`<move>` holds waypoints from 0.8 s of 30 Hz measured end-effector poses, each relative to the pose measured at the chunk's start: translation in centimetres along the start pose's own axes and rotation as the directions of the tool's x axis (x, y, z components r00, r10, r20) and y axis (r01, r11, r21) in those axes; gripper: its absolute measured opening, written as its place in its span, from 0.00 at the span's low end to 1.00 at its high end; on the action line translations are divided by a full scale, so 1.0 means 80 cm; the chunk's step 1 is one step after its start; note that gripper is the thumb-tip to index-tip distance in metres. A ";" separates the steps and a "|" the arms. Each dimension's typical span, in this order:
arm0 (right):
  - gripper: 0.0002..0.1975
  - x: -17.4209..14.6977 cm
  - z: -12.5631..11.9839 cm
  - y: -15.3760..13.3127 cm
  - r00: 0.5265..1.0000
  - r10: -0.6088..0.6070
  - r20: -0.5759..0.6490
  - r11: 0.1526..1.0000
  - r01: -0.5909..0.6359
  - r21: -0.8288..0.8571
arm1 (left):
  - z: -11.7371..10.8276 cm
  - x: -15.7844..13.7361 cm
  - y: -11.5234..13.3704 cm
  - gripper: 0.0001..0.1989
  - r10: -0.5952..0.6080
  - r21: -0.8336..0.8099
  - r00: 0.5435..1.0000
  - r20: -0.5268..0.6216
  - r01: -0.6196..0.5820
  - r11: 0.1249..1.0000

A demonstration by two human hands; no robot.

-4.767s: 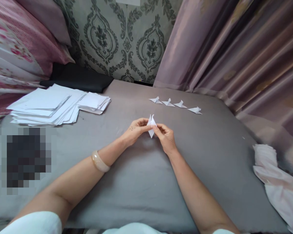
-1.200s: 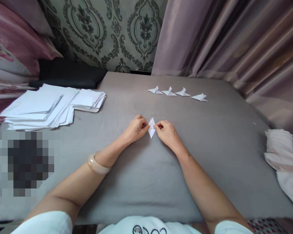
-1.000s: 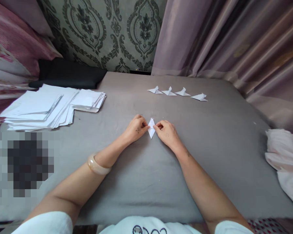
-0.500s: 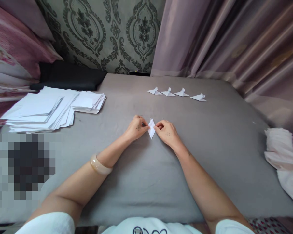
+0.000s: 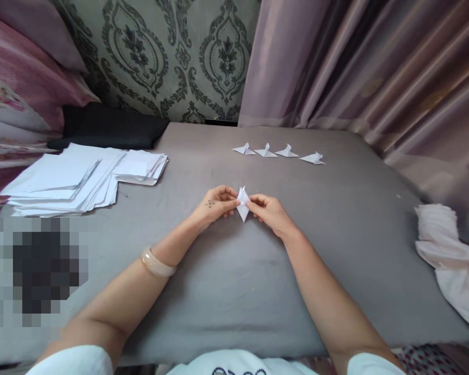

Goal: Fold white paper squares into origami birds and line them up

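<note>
A small white folded paper piece [image 5: 243,208], shaped like a narrow diamond with split points at its top, is held between my two hands over the middle of the table. My left hand [image 5: 218,204] pinches its left edge between thumb and fingers. On the opposite edge, the thumb and fingers of my right hand [image 5: 271,210] are closed. Its single lower tip points toward me. Beyond my hands, several folded paper birds [image 5: 266,151] stand in a row on the grey cloth.
Stacks of white paper sheets [image 5: 58,179] lie at the left, with smaller squares [image 5: 140,165] beside them. A black folded item [image 5: 109,126] sits behind. White bunched cloth [image 5: 440,234] rests at the right edge of the grey-covered table [image 5: 359,219]. Curtains [image 5: 289,62] hang at the back right.
My hands have turned so more fingers show behind the folded paper, and its top points now stand further apart. The whole view has shifted slightly.
</note>
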State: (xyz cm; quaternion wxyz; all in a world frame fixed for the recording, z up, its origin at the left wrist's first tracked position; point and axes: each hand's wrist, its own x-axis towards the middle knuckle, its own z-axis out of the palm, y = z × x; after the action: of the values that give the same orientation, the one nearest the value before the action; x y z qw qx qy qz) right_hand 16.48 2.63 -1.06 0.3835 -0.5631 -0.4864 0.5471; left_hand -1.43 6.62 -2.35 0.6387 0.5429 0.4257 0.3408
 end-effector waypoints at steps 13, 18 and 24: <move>0.16 0.001 0.002 -0.002 0.991 -0.010 -0.134 0.992 0.027 0.124 | -0.002 -0.007 0.010 0.11 0.259 0.293 0.962 -0.084 -0.225 0.929; 0.18 0.002 -0.001 -0.003 0.999 0.038 -0.005 0.964 -0.035 0.263 | -0.002 -0.011 0.007 0.07 0.627 0.603 0.777 0.051 -0.525 0.601; 0.14 0.008 0.003 0.007 0.989 -0.058 -0.139 0.989 0.076 0.129 | 0.001 -0.008 0.001 0.07 0.454 0.483 0.891 -0.002 -0.396 0.781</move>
State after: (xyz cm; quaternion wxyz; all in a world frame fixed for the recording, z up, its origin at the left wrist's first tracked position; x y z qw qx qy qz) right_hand 16.27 3.11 -1.78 0.4704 -0.5550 -0.4403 0.5261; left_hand -1.62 6.01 -2.15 0.3677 0.7420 0.3988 0.3940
